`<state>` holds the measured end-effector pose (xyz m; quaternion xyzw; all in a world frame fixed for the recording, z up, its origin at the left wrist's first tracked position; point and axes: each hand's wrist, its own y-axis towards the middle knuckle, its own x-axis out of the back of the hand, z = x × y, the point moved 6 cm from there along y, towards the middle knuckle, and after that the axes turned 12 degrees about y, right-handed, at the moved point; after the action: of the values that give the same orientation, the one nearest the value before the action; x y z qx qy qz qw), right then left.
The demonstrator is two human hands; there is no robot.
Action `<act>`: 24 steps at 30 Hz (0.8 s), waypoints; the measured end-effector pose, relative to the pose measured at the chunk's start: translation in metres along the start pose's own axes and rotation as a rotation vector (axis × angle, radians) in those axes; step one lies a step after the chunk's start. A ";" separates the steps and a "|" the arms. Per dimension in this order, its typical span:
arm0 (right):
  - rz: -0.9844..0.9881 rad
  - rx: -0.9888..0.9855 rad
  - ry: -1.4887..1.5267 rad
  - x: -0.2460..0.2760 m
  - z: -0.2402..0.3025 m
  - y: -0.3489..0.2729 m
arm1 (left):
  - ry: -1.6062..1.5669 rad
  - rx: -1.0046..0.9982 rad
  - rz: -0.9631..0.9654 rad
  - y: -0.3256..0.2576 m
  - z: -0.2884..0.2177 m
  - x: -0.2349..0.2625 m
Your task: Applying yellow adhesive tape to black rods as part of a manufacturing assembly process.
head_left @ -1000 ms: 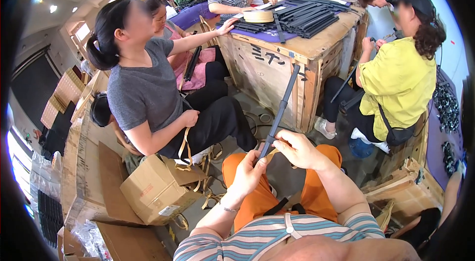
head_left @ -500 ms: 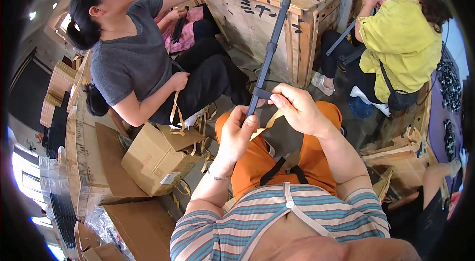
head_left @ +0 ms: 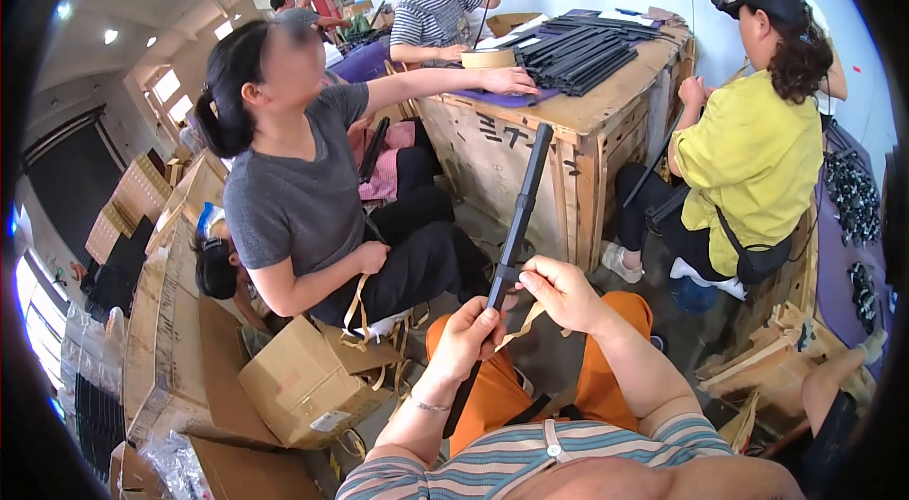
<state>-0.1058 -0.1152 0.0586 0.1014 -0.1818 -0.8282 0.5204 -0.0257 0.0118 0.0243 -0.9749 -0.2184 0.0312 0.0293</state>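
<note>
My left hand is closed around the lower part of a long black bar, which slants up and away from me. Its lower end runs down past my left wrist. Two dark bands wrap the bar, the nearer dark band just above my left hand. Beside that band, my right hand is closed in a pinch, thumb and forefinger close against the bar. A narrow tan strip comes out from under my right fingers and curls toward my left hand.
A wooden crate table ahead holds a pile of black bars and a tape roll. A person in grey sits at left, reaching to it; another in yellow sits at right. A cardboard box stands at left.
The view has tilted up, showing more of the table and people behind it. My hands remain on the bar, the right one now closer to it; the bar's lower end has come into sight.
</note>
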 end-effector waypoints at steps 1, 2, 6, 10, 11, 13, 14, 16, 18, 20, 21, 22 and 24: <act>0.000 -0.009 0.052 -0.001 0.000 0.000 | -0.026 -0.014 0.038 0.000 -0.002 -0.002; -0.004 -0.011 0.053 0.000 -0.001 0.000 | -0.053 -0.019 0.075 -0.001 -0.003 -0.004; -0.017 0.009 0.111 0.007 -0.005 0.007 | -0.033 -0.010 0.100 0.010 -0.013 -0.008; 0.004 0.015 0.093 0.008 0.013 0.015 | -0.129 -0.029 0.149 0.015 -0.018 -0.007; 0.006 0.034 0.113 0.007 0.005 0.017 | -0.144 -0.025 0.164 0.015 -0.016 -0.006; 0.006 0.006 0.159 0.007 -0.001 0.016 | -0.134 -0.022 0.158 0.018 -0.012 -0.005; 0.010 -0.007 0.196 0.007 -0.002 0.016 | -0.120 -0.037 0.155 0.019 -0.011 -0.004; 0.000 -0.041 0.192 0.007 -0.005 0.013 | -0.138 -0.026 0.169 0.018 -0.007 -0.005; 0.013 -0.054 0.173 0.006 -0.006 0.010 | -0.153 -0.021 0.184 0.017 -0.005 -0.006; 0.015 -0.059 0.164 0.007 -0.005 0.008 | -0.159 -0.041 0.171 0.016 -0.004 -0.006; 0.017 -0.064 0.153 0.006 -0.005 0.007 | -0.154 -0.039 0.174 0.015 -0.004 -0.006; 0.012 -0.062 0.157 0.006 -0.004 0.006 | -0.179 -0.048 0.197 0.015 -0.005 -0.006; 0.000 -0.059 0.138 0.006 0.001 0.005 | -0.200 -0.055 0.222 0.014 -0.004 -0.006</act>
<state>-0.1049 -0.1220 0.0614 0.1431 -0.1212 -0.8241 0.5345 -0.0247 -0.0039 0.0280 -0.9856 -0.1117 0.1252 -0.0229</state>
